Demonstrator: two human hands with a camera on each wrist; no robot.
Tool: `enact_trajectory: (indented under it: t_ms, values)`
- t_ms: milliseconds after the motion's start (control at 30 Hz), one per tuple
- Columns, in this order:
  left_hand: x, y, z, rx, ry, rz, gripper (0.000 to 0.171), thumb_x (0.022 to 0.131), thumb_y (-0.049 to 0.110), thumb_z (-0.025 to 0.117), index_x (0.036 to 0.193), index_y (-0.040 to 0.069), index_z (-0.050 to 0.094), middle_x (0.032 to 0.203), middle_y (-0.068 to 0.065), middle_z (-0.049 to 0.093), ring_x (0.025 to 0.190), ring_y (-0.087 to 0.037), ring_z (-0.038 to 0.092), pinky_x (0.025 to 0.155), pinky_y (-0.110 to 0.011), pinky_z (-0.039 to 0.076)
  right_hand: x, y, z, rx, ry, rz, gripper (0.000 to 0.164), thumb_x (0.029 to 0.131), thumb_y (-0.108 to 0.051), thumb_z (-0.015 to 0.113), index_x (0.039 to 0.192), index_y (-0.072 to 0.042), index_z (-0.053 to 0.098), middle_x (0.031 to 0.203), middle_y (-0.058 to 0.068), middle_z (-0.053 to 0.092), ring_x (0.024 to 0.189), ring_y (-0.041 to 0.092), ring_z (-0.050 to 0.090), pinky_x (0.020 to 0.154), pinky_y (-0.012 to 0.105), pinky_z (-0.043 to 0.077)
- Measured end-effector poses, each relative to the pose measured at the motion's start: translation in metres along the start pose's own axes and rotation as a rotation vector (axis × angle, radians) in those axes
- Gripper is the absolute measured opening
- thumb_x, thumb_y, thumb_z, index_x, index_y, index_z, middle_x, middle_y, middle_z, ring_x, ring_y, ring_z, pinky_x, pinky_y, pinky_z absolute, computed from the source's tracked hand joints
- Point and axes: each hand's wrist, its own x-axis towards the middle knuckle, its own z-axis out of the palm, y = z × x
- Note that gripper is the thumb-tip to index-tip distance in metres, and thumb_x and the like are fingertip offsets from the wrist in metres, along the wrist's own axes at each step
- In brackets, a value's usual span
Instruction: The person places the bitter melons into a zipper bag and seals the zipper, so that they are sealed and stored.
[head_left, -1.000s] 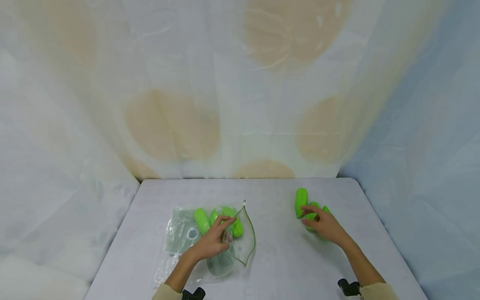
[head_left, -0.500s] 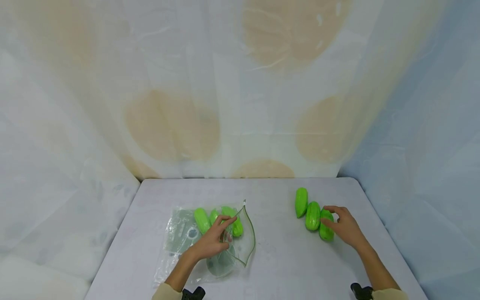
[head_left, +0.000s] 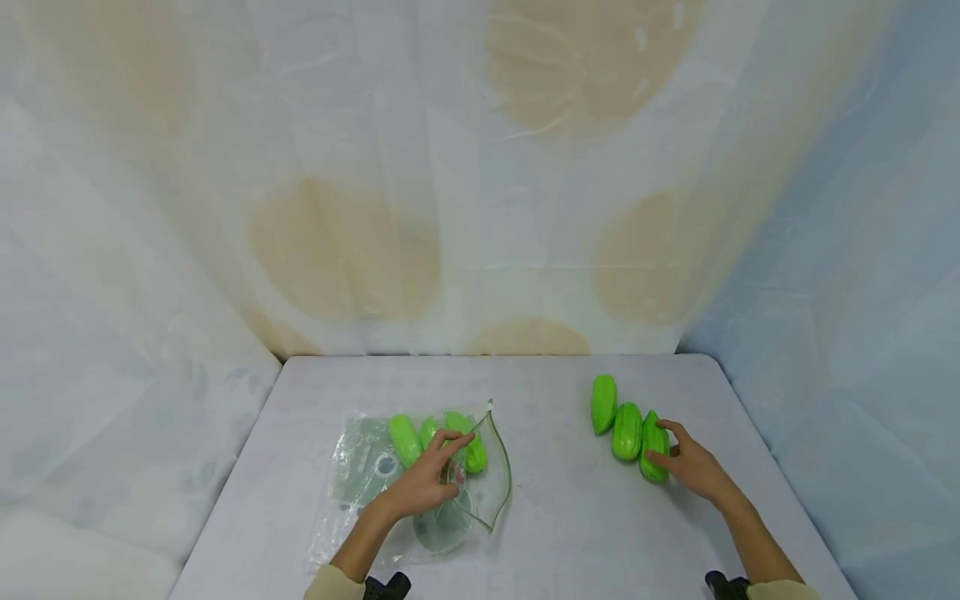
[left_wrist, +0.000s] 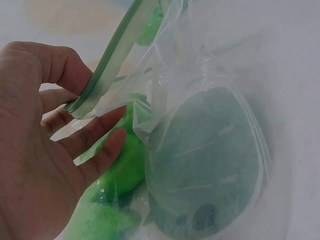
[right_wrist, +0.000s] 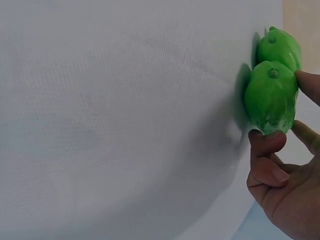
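Note:
My left hand [head_left: 423, 483] holds the green-rimmed mouth of a clear zip bag [head_left: 441, 529]. The left wrist view shows a curled digit hooked on the rim [left_wrist: 104, 67] and other fingers behind the film. Several oblong green fruits [head_left: 403, 439] lie inside the bag, partly hidden by that hand. At the right, my right hand [head_left: 699, 471] grips the nearest of three similar fruits [head_left: 652, 446] between thumb and fingers; this fruit [right_wrist: 270, 95] appears end-on in the right wrist view. Their exact kind is unclear.
The second loose fruit [head_left: 627, 432] lies right beside the gripped one, and the third [head_left: 603, 404] is farther back to the left. A white-covered table [head_left: 555, 517] bears everything, with a patterned curtain [head_left: 465, 275] hanging behind its back edge.
My right hand has moved right from over the middle loose fruit to the rightmost one, and its fingers have closed in on it. The left hand and the bag stay put.

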Motion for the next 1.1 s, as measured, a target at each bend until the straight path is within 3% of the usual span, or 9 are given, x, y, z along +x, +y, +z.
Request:
enact_trajectory:
  t_ms: [633, 1100]
  values:
    - [-0.0012, 0.0011, -0.0006, 0.002, 0.005, 0.008, 0.083, 0.079, 0.0, 0.062, 0.157, 0.01, 0.035, 0.146, -0.005, 0.035, 0.077, -0.007, 0.051, 0.069, -0.023, 0.046, -0.002, 0.0019, 0.0039, 0.019, 0.01, 0.016, 0.083, 0.096, -0.046, 0.063, 0.156, -0.005, 0.023, 0.12, 0.029, 0.061, 0.098, 0.031, 0.063, 0.071, 0.04, 0.051]
    - [-0.0015, 0.0004, 0.0003, 0.02, 0.011, 0.005, 0.082, 0.079, 0.001, 0.062, 0.156, 0.01, 0.036, 0.146, -0.004, 0.035, 0.077, -0.007, 0.049, 0.069, -0.024, 0.046, -0.0032, 0.0006, 0.001, 0.023, 0.051, 0.033, 0.085, 0.096, -0.05, 0.062, 0.157, -0.007, 0.021, 0.123, 0.032, 0.057, 0.094, 0.03, 0.063, 0.068, 0.038, 0.051]
